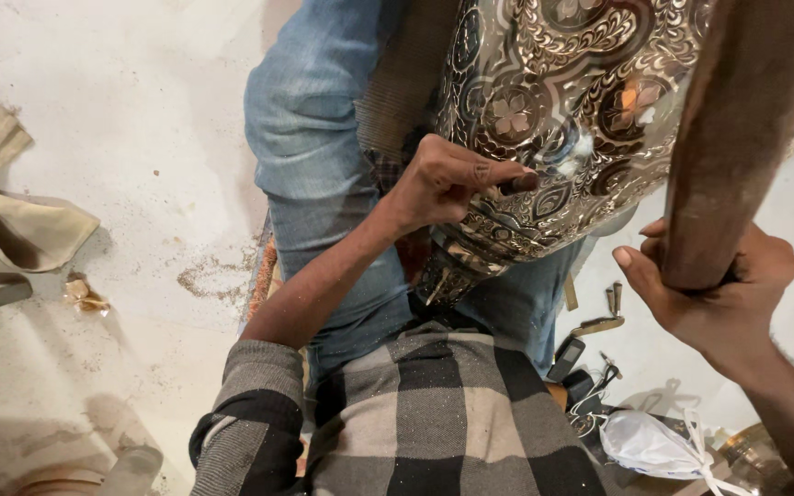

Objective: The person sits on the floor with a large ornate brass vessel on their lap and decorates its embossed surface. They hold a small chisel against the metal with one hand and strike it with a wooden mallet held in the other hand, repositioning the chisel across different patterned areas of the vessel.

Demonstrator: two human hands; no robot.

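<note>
On the person's lap, in the head view, a large ornate metal vessel chased with floral and scroll patterns [562, 119] rests across the blue-jeaned legs [314, 156]. The left hand [443, 184] is closed round a small dark punch-like tool [518, 184], its tip set against the vessel's lower patterned band. The right hand [719, 285] is wrapped tight about a thick brown wooden handle [737, 138], raised beside the vessel and apart from it.

The step in hand looks like chasing the pattern: tool placed, striker lifted. The next move would call for a true blow on the tool's head, with the left hand steady. The vessel lies directly under the left grip and to the left of the right one. Small metal tools [599, 321] and a white bag [650, 445] lie on the pale floor [121, 138].
</note>
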